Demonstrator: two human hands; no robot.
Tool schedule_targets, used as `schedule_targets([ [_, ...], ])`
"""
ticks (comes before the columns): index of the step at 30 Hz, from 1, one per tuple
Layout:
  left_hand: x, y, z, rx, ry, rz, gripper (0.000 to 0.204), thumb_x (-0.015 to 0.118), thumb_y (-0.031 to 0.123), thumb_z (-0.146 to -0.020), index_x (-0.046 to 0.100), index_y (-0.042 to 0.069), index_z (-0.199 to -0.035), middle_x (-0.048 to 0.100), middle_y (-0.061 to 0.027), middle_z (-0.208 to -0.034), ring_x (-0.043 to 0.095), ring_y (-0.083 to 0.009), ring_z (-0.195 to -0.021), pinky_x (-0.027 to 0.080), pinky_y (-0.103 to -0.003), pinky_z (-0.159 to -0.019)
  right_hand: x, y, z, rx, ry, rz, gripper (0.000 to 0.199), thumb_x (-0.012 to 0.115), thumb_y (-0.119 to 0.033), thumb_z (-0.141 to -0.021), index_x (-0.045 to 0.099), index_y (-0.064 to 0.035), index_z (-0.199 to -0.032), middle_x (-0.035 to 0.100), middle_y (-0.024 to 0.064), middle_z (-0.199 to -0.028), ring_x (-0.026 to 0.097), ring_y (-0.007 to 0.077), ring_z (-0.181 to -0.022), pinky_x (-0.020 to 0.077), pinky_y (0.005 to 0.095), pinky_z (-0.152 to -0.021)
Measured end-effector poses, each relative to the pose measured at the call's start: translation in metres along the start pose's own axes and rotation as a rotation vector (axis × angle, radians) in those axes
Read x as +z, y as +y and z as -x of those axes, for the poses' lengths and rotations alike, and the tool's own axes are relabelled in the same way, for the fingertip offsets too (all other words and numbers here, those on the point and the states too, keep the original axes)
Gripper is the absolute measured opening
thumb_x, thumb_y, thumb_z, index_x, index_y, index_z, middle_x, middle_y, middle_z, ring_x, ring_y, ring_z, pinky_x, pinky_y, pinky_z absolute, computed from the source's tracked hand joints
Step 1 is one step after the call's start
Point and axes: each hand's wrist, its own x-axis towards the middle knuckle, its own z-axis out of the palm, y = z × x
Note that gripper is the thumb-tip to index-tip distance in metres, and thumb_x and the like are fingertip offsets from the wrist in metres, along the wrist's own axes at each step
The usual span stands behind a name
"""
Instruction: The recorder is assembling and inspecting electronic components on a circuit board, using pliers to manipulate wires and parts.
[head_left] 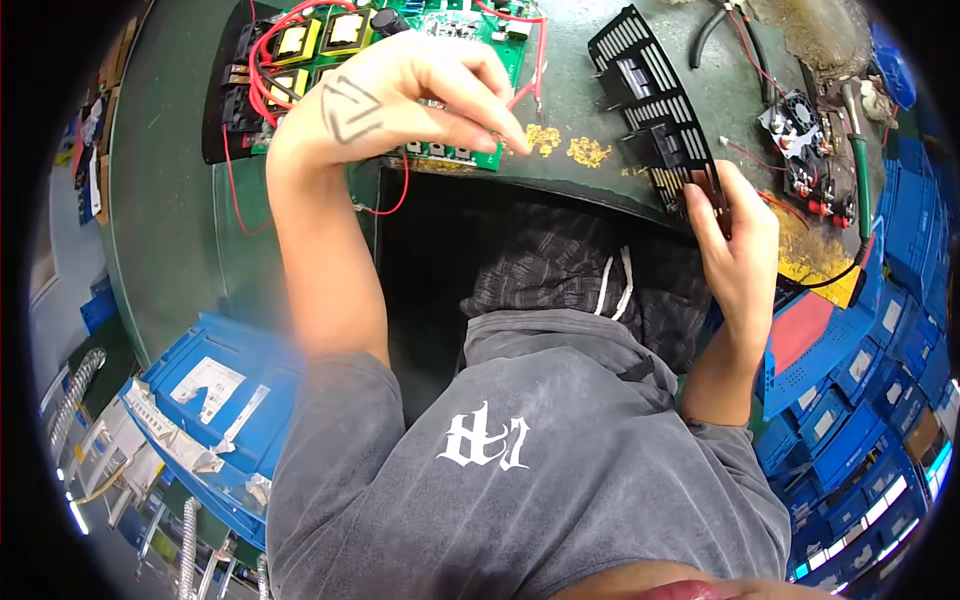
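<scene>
Technician: State the position of the right hand [738,235].
Inspector: It is at the near edge of the tabletop [170,210], to the person's right. Its fingers are clamped on the lower end of a black slotted panel [660,112].

Technician: Specify the panel orientation.
Inspector: Slanted, with the far end toward the person's left and the gripped end nearest the body. Contact between the panel and the tabletop cannot be determined from this view.

Technician: State the position of the left hand [400,95].
Inspector: Above a green circuit board [465,22], covering part of it. The thumb and index fingertips are close to each other; whether they meet or grip anything cannot be determined.

Technician: List the components beside that hand.
Inspector: Yellow-wrapped transformers [347,32] and looped red wires [262,72], both on the left portion of the assembly.

Technician: List the items beyond the panel.
Inspector: To its right are a black-handled tool [705,38], a small fan unit [797,128] and a green-handled soldering iron [862,185]. Yellow patches [588,151] mark the tabletop between the left hand and the panel.
</scene>
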Motion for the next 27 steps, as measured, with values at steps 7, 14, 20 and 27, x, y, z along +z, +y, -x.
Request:
schedule_targets([
  [7,0.018,0.008,-0.016,0.154,0.229,-0.408,0.017,0.083,0.015,-0.08,0.08,0.008,-0.095,0.061,-0.0043,-0.108,0.06,-0.02,-0.102,0.049,-0.033,-0.089,-0.019,-0.009,-0.007,0.019,-0.21,-0.135,0.03,0.073,-0.022,-0.093,0.068,0.0003,-0.112,0.069,0.0185,-0.088,0.066,0.0289,-0.074,0.0508,0.0382,-0.07],
  [14,0.027,-0.011,-0.027,0.03,0.146,-0.192,0.017,0.077,0.016,-0.091,0.078,0.001,-0.097,0.074,-0.0078,-0.085,0.07,-0.0152,-0.079,0.056,-0.029,-0.074,-0.012,-0.001,-0.036,-0.028,-0.226,0.019,0.037,0.069,-0.033,-0.097,0.062,0.0032,-0.091,0.058,0.0194,-0.069,0.055,0.0341,-0.062,0.0437,0.0436,-0.061],
  [20,0.036,-0.01,-0.029,-0.102,0.149,-0.026,0.031,0.069,0.03,-0.093,0.077,0.0,-0.093,0.07,-0.0063,-0.072,0.067,-0.0147,-0.069,0.052,-0.03,-0.066,0.007,0.003,-0.042,0.057,-0.276,-0.214,0.024,0.06,-0.017,-0.106,0.066,0.0057,-0.113,0.067,-0.002,-0.088,0.055,0.0052,-0.079,0.0487,0.0253,-0.071],
  [27,0.038,-0.011,-0.034,-0.12,0.135,0.037,0.03,0.065,0.028,-0.095,0.077,0.001,-0.091,0.07,-0.0056,-0.071,0.066,-0.0144,-0.068,0.052,-0.03,-0.066,0.038,-0.032,-0.037,0.02,-0.027,-0.299,0.024,0.061,-0.015,-0.105,0.068,0.0046,-0.116,0.068,-0.0015,-0.09,0.054,0.0037,-0.081,0.0486,0.024,-0.072],
])
